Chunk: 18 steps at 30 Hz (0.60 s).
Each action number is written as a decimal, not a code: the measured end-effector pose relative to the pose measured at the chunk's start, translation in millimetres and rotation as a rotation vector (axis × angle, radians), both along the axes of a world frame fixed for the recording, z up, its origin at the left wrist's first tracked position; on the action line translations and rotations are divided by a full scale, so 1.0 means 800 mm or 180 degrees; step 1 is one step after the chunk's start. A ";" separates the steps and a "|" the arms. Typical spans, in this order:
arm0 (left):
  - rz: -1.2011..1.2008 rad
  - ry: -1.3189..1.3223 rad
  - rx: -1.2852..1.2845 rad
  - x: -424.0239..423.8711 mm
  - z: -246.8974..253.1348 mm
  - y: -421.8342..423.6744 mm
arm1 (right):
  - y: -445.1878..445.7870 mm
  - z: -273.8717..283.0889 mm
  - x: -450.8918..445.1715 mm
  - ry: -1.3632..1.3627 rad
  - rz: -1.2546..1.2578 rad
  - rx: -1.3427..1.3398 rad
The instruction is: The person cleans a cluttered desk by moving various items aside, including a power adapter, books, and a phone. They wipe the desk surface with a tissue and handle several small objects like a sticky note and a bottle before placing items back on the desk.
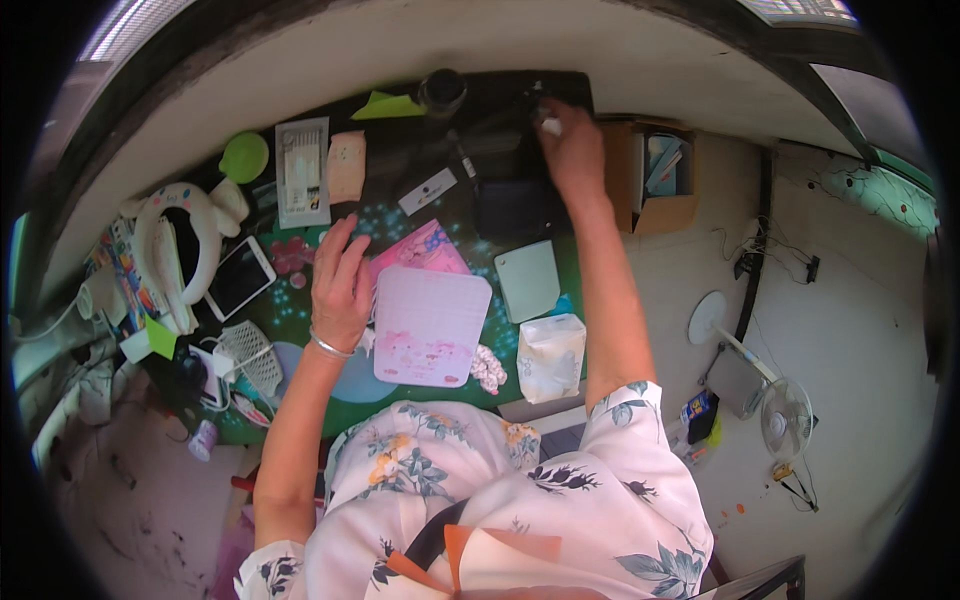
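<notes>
Near the table's far right corner, my right hand (576,150) reaches out, fingers curled around a small white item (551,124). A small dark object (535,91) lies just beyond its fingertips, too blurred to name. My left hand (339,289) is empty, its fingers apart, at the left side of a pale pink square pad with cartoon figures (431,326). Partly under that pad sits a bright pink booklet (424,251). Below my right forearm are a dark wallet-like case (511,210), a pale green notebook (528,281) and a white soft pack (551,358).
Cotton swabs in a packet (303,172), a tissue pack (347,166) and a dark-lidded jar (442,92) stand along the back. A white phone (241,277) and a plush headband-like ring (202,240) crowd the left. Right of the table are a cardboard box (667,214) and a fan (786,420).
</notes>
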<state>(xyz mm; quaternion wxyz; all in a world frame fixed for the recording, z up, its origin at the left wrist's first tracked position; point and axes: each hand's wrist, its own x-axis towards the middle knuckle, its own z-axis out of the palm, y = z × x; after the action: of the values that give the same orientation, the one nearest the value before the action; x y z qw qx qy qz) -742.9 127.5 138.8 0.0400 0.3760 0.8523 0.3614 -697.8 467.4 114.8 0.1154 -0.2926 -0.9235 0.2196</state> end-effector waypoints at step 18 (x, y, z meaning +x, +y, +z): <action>-0.0448 -0.0526 0.0191 0.049 0.021 0.001 | -0.129 0.028 -0.026 -0.0477 0.1802 0.0100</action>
<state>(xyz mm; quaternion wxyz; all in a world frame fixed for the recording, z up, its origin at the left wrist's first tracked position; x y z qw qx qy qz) -703.3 128.1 155.7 0.1242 0.4049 0.8064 0.4128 -718.4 364.6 137.3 -0.0144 -0.0369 -0.9776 0.2065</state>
